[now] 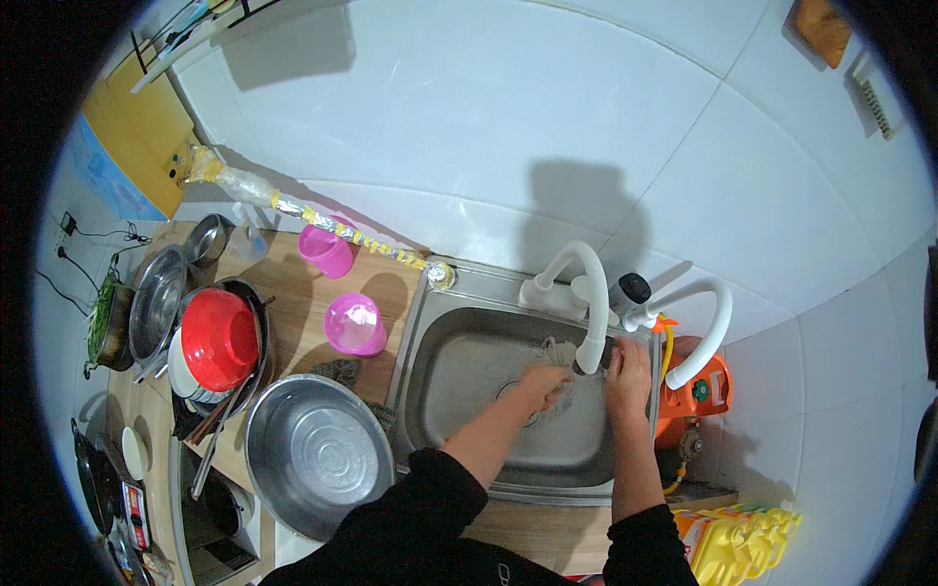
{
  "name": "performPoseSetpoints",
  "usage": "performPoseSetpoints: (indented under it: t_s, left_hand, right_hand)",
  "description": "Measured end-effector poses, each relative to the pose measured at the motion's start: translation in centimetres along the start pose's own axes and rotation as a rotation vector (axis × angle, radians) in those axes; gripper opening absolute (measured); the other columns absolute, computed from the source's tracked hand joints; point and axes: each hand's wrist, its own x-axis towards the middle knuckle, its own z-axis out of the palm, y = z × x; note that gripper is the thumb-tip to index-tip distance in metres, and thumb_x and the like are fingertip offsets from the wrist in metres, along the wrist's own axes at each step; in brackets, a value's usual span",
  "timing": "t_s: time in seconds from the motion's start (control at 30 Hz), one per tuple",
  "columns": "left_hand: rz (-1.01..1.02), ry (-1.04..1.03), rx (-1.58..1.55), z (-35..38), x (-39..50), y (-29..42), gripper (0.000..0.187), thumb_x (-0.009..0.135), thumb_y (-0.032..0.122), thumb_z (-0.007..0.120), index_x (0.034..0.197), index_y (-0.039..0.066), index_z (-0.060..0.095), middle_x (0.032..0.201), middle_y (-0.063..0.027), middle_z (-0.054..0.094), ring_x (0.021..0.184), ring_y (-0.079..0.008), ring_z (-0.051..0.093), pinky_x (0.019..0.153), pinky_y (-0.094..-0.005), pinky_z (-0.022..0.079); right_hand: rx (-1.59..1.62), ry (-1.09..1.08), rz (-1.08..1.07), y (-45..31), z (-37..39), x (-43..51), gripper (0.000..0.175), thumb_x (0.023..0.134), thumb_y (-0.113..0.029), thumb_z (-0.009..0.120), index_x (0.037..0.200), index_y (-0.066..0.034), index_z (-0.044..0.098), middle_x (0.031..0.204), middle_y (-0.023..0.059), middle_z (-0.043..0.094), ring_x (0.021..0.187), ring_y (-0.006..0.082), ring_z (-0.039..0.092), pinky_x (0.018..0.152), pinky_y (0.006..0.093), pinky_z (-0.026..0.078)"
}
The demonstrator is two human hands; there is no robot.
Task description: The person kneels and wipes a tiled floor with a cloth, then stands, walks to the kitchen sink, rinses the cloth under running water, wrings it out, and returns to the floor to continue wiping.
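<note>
My left hand (pixel 544 386) is low in the stainless steel sink (pixel 469 425), near the drain, beside a pale tangled thing (pixel 558 351) that looks like a cloth or mesh. Whether its fingers grip anything is unclear. My right hand (pixel 629 366) is at the sink's right wall, with its fingertips against a small dark thing (pixel 607 353); its grip cannot be made out. Between my hands, the spout of a white curved faucet (pixel 597 315) comes down. A second white faucet (pixel 714 322) arches over the sink's right edge.
Left of the sink stand a large metal basin (pixel 322 454), pink cups (pixel 355 324) and a red bowl (pixel 220 339) on stacked dishes. A foil-wrapped pipe (pixel 330 223) runs to the sink's back corner. An orange gas cylinder (pixel 681 395) and yellow jugs (pixel 740 546) stand at right.
</note>
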Motion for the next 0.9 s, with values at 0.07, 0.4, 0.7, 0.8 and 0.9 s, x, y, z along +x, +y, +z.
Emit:
performPoseSetpoints:
  t_s: [0.07,0.4,0.7,0.8,0.9]
  left_hand:
    - [-0.027,-0.03,0.032,1.3,0.5,0.1,0.018,0.07,0.016,0.062,0.064,0.007,0.048,0.05,-0.0002,0.039,0.038,-0.0104,0.033,0.032,-0.0281,0.023]
    - [-0.036,0.0,-0.009,-3.9,-0.4,-6.1,0.014,0.069,0.012,0.06,0.069,0.006,0.046,0.052,-0.0029,0.037,0.039,-0.012,0.033,0.034,-0.0286,0.024]
    - [0.132,-0.315,-0.073,-7.4,-0.7,-14.8,0.027,0.071,0.012,0.055,0.054,0.009,0.035,0.048,-0.0055,0.03,0.04,-0.0169,0.026,0.042,-0.035,0.021]
    - [0.23,-0.345,-0.053,-7.8,-4.0,-13.4,0.014,0.075,0.013,0.052,0.071,0.01,0.039,0.05,-0.0058,0.029,0.041,-0.0166,0.024,0.044,-0.0353,0.022]
    - [0.347,-0.259,-0.014,-8.0,-5.9,-13.3,0.011,0.08,0.013,0.05,0.089,0.012,0.044,0.051,-0.0061,0.029,0.041,-0.0162,0.022,0.047,-0.0356,0.023]
  right_hand:
    - [-0.175,0.072,-0.145,1.3,0.2,0.6,0.018,0.077,-0.008,0.052,0.093,0.0003,0.055,0.095,0.0169,0.056,0.085,0.0328,0.053,0.074,0.0377,0.043]
    - [-0.194,0.084,-0.144,3.9,5.2,0.4,0.024,0.076,-0.009,0.049,0.099,-0.0022,0.052,0.092,0.0176,0.055,0.086,0.0348,0.051,0.075,0.0416,0.04]
    - [-0.381,-0.27,-0.231,-2.8,1.2,-1.1,0.021,0.078,-0.019,0.049,0.091,-0.0088,0.06,0.095,0.0126,0.058,0.087,0.0256,0.055,0.08,0.037,0.04]
    - [-0.921,-0.402,-0.243,-5.2,-1.0,-1.3,0.02,0.078,-0.023,0.048,0.084,-0.0147,0.065,0.087,0.0088,0.063,0.081,0.0224,0.059,0.075,0.0393,0.043]
    - [-0.993,-0.369,-0.358,-6.0,-0.5,-1.4,0.021,0.078,-0.024,0.048,0.083,-0.0151,0.066,0.085,0.0079,0.063,0.078,0.0216,0.06,0.071,0.0392,0.044]
